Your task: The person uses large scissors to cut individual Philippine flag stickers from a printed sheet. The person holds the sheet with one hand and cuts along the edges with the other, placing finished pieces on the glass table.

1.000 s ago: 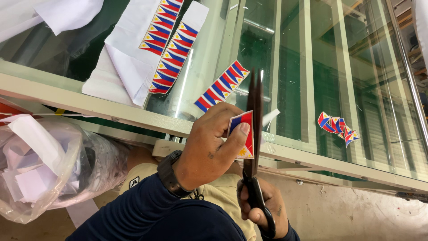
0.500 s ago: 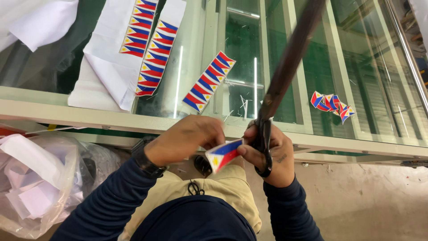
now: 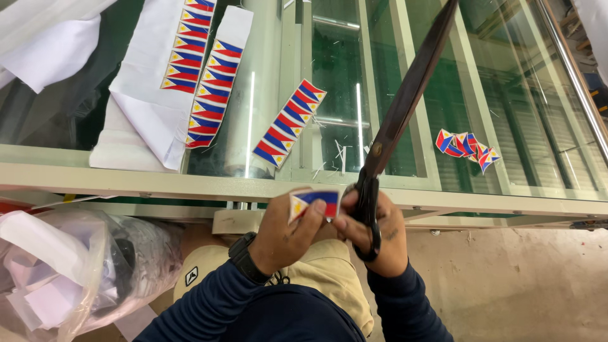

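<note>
My left hand (image 3: pixel 285 234) pinches a small cut flag patch (image 3: pixel 315 201) in blue, red, white and yellow just below the table's front edge. My right hand (image 3: pixel 377 231) grips the handles of large dark scissors (image 3: pixel 405 104), whose closed blades point up and away over the glass. Both hands touch the patch. On the glass table (image 3: pixel 190 187) lie a short strip of flag patches (image 3: pixel 289 123), two longer strips (image 3: pixel 196 69) on white cloth, and a small pile of cut patches (image 3: pixel 467 147).
A clear plastic bag (image 3: pixel 69 272) of white scraps sits on the floor at the left. White cloth (image 3: pixel 50 47) lies at the table's far left. A metal rail (image 3: pixel 573 76) runs along the right. Bare concrete floor (image 3: pixel 519 285) is on the right.
The scissors have swung from upright to tilted right, blades shut. The patch has turned from upright to flat, and my hands have come together below the table edge.
</note>
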Motion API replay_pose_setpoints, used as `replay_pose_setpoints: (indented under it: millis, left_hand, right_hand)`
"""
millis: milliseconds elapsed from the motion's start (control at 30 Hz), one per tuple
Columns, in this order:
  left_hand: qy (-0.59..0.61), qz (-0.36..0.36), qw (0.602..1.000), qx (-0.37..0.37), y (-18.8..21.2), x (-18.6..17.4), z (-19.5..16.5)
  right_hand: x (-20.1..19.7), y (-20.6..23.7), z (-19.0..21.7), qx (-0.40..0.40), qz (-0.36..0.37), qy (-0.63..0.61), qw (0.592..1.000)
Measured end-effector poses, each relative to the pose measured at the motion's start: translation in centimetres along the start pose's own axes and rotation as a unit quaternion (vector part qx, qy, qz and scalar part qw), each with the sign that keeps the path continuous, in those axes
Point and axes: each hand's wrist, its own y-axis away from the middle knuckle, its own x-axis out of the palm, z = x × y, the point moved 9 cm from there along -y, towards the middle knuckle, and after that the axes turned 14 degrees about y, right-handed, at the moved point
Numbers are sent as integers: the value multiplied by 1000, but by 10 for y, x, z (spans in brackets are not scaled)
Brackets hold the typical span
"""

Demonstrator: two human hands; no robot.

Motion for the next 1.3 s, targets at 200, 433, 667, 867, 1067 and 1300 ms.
replay_pose_setpoints:
  millis: [200, 433, 667, 867, 1067, 1300]
  left_hand:
    - [59, -99, 981, 159, -6, -17, -54]
    - [-61, -122, 971, 198, -9, -6, -90]
    - [-131, -96, 952, 260, -7, -1, -101]
    - [-130, -99, 953, 255, -8, 0, -101]
    - [-127, -97, 955, 250, -9, -2, -99]
    - [-146, -93, 947, 271, -7, 0, -101]
  right_hand:
    - [26, 49, -3, -14, 160, -9, 987]
    - [26, 63, -13, 21, 182, 82, 980]
    - [25, 59, -18, 21, 164, 113, 980]
    - [26, 59, -20, 31, 152, 98, 983]
    - [27, 61, -20, 32, 159, 90, 983]
    - [27, 62, -20, 27, 161, 83, 983]
